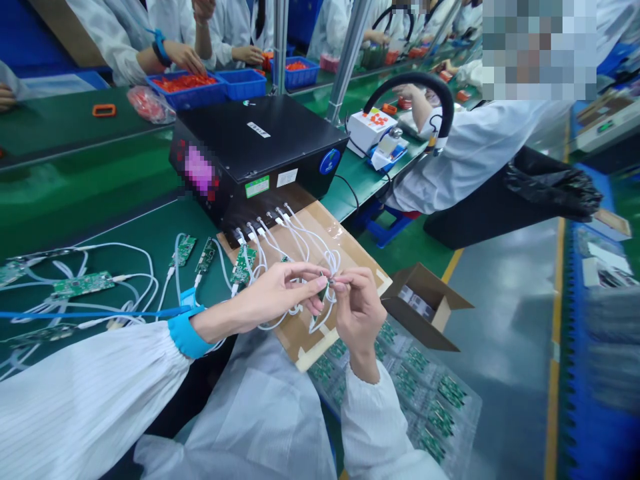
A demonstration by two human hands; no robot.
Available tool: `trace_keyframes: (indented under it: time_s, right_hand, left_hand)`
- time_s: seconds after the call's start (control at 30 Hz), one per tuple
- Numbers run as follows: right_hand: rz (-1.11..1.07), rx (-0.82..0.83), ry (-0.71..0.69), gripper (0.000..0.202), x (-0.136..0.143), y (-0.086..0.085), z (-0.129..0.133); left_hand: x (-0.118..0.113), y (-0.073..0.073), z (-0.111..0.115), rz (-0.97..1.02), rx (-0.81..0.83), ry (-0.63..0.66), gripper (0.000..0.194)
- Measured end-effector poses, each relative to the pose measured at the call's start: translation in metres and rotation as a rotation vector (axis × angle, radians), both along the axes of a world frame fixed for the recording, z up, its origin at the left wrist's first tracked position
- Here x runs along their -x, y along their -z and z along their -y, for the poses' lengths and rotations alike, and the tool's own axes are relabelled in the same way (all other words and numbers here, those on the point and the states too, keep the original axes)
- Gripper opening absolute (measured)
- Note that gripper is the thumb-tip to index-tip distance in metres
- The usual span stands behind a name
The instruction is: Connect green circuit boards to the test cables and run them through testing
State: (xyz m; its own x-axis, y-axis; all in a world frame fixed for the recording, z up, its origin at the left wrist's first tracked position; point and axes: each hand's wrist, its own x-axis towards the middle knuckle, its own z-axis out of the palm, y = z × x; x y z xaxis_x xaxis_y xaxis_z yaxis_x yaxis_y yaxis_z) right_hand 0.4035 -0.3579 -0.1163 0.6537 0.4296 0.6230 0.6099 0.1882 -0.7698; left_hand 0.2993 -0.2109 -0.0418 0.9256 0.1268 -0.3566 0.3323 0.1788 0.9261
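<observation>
Over the brown cardboard sheet, my two hands meet fingertip to fingertip. Thumb and fingers of my left hand are closed on a small green circuit board, mostly hidden by the fingers. My right hand pinches the end of a white cable against the board's edge; whether its plug is seated I cannot tell. Several white cables run from the front of a black box. Left of my hands, more circuit boards with cables attached lie on the green table.
A blue wrist strap with a cord crosses left. Clear trays of boards lie below my right arm. An open carton stands at right. Co-workers sit around blue bins of orange parts; a black hose arches behind.
</observation>
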Motion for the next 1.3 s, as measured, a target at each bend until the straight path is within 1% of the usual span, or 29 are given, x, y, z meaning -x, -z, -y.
trace_keyframes:
  time_s: [0.17,0.3,0.43,0.57,0.67,0.77,0.87,1.07,1.17,1.3]
  right_hand:
    - [-0.015,-0.03,-0.043,0.017,0.002,0.0,0.0]
    - [-0.021,-0.025,-0.05,0.02,0.005,0.001,0.001]
    - [-0.034,-0.028,-0.029,0.018,0.008,0.001,0.001]
    - [-0.026,-0.026,0.016,0.015,0.007,0.0,0.002]
    - [-0.048,-0.04,0.004,0.014,0.005,-0.001,0.005]
    - [-0.093,-0.051,-0.022,0.012,0.003,-0.001,0.007]
    - [-0.083,-0.013,-0.008,0.009,0.002,-0.001,0.007]
    - [-0.071,-0.012,0.009,0.013,0.005,-0.002,0.007]
    - [-0.073,-0.012,0.015,0.01,0.006,-0.003,0.008]
    - [-0.083,0.016,0.037,0.006,0.007,-0.002,0.01]
  left_hand:
    - [0.0,0.002,0.0,-0.023,0.013,-0.022,0.056]
    - [0.001,0.003,0.0,-0.013,0.004,-0.017,0.053]
    - [-0.001,0.001,0.001,-0.009,-0.003,0.007,0.053]
    - [-0.005,-0.005,0.004,-0.026,0.0,-0.015,0.044]
    - [-0.006,-0.007,0.006,-0.033,0.003,-0.024,0.04]
    - [-0.005,-0.006,0.008,-0.03,0.006,-0.03,0.041]
    - [-0.006,-0.005,0.008,-0.035,0.0,-0.035,0.04]
    - [-0.01,-0.008,0.007,-0.06,0.003,-0.03,0.036]
    - [-0.01,-0.005,0.007,-0.034,0.024,-0.01,0.039]
    - [-0.01,0.005,0.005,0.01,0.05,0.004,0.045]
